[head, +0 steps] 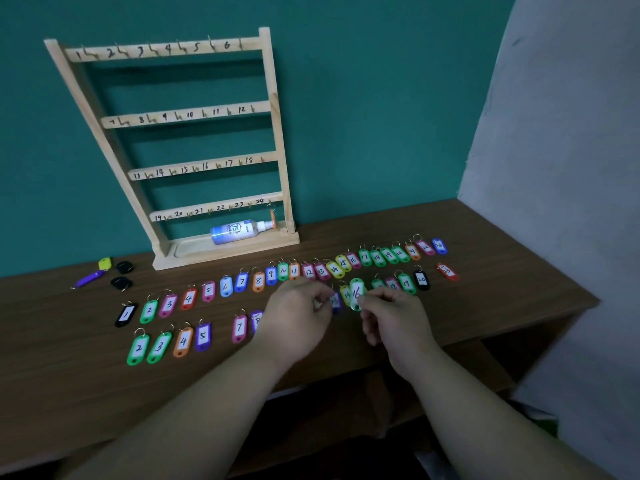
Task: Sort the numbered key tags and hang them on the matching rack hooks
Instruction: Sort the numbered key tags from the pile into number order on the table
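A wooden rack with four numbered rows of hooks stands against the teal wall; an orange tag hangs at hook 24. Two rows of coloured numbered key tags lie on the brown table, a far row from black tag 1 to blue tag 23, and a near row starting with green tag 2. My right hand pinches the green tag 16 by its lower end, just above the near row. My left hand has curled fingers pinching something small and blurred next to a blue tag.
A spray bottle lies in the rack's base tray. At the far left of the table lie blank tags: purple, yellow, two black. A red tag lies apart at right. The table's right edge meets a grey wall.
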